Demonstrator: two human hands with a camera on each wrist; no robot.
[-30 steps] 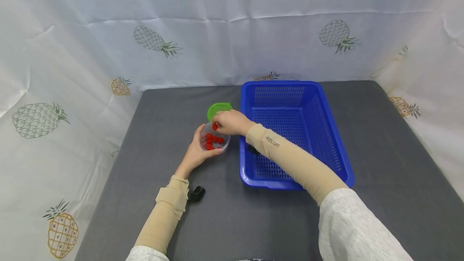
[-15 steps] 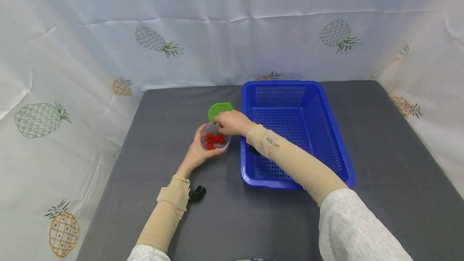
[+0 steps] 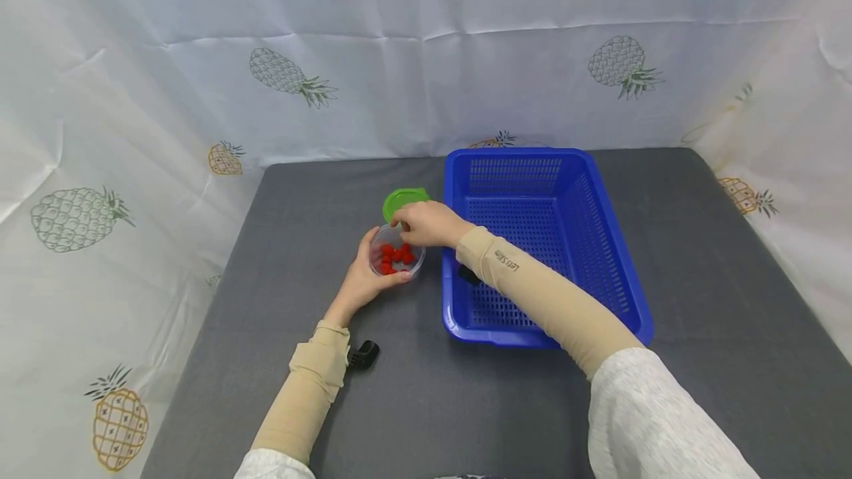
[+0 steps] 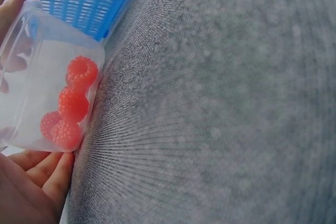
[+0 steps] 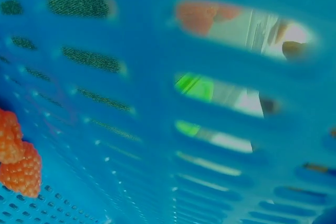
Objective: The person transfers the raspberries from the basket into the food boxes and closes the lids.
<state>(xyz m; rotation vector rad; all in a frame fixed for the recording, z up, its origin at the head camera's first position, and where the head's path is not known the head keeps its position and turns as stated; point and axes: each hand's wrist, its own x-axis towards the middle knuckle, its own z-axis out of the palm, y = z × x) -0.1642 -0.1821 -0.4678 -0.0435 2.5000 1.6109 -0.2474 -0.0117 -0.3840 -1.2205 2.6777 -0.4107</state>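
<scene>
A clear plastic tub (image 3: 418, 266) stands on the table with several red raspberries (image 4: 72, 103) inside. My left hand (image 3: 362, 279) holds the tub, fingers round its far side and thumb at its near rim. Over the tub's right rim hovers my right hand (image 3: 429, 224), its fingers bent loosely downward with no berry visible between them. More raspberries (image 5: 20, 156) lie in the blue basket (image 3: 448, 309), seen in the right wrist view; in the head view the right forearm covers that part. A green lid (image 3: 402, 198) lies just behind the tub.
The basket's tall slotted wall stands right beside the tub, under the right wrist. A grey cloth covers the table (image 3: 426, 405). White curtains (image 3: 426, 94) with pineapple prints hang behind and at both sides.
A second ago the right fingertips pinched a raspberry over the tub; it has dropped in with the others and the fingers have loosened. The left hand and tub stay in place.
</scene>
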